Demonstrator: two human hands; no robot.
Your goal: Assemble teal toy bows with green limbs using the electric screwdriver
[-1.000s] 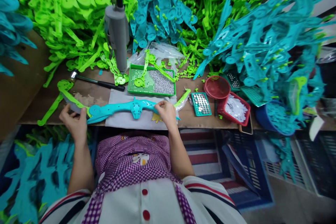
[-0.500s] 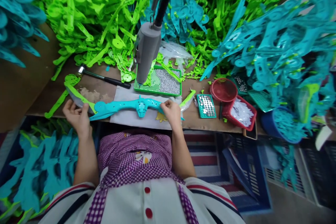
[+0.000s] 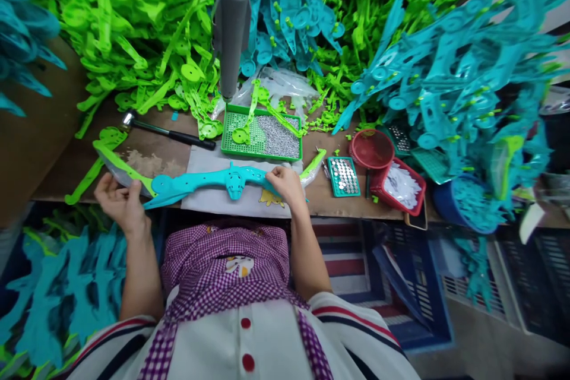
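Observation:
A long turquoise plastic toy part (image 3: 200, 180), with a small animal-like head at its middle, lies across the white cloth (image 3: 214, 205) in front of me. My right hand (image 3: 288, 187) pinches its right arm, thumb against fingers. At the left end, my left hand (image 3: 123, 202) has its fingers curled round a green wing piece (image 3: 122, 165) with a greyish translucent membrane, which joins the turquoise part. A similar green wing tip (image 3: 314, 165) sticks out beyond my right hand. Above the cloth hangs a grey electric screwdriver (image 3: 231, 35), touched by neither hand.
Behind the cloth sits a green tray (image 3: 262, 156) of small metal screws. A hammer (image 3: 171, 133) lies left. Rightward are a teal tray of metal discs (image 3: 344, 177), a red bowl (image 3: 371, 148) and a red basket (image 3: 418, 205). Green parts (image 3: 146, 29) and turquoise parts (image 3: 472, 71) are heaped behind.
The hanging screwdriver has swung up and away, uncovering more of the screw tray. Both hands keep their hold on the toy parts. The whole view has shifted slightly.

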